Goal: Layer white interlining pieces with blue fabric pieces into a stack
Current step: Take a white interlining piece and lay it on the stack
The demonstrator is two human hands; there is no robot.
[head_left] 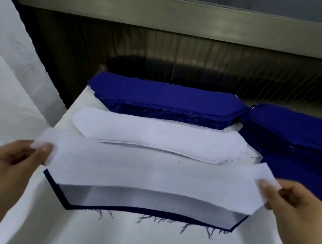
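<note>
1. Interlining piece (149, 173): white, long, with angled ends; stretched flat between the two sets of fingertips and raised just above the stack. Held by its ends, probably to prevent sagging and to allow matching of outlines with the layer beneath.
2. Left hand (6, 165): thumb on top, fingers (46, 147) curled underneath, pinching the left end of the piece.
3. Right hand (295, 209): same pinch on the right end, thumb uppermost, other fingers tucked below the cloth.
4. Stack (145, 211): directly under the span between the fingertips; dark blue edge with frayed threads along the near side, a pale layer on top in the shadow of the held piece. Judged as mid-layering, the held piece not yet laid flat.
5. White pile (150, 132): just beyond the fingertips, lying parallel to the held piece; likely the supply of interlining.
6. Blue pile (164, 100): farther beyond the fingertips, close behind the white pile; a second blue pile (296, 134) beyond the right-hand fingers. Arranged in rows, presumably for easy alternate picking.
7. Table cover (141, 241): white cloth under everything, nearer than the fingers.
</note>
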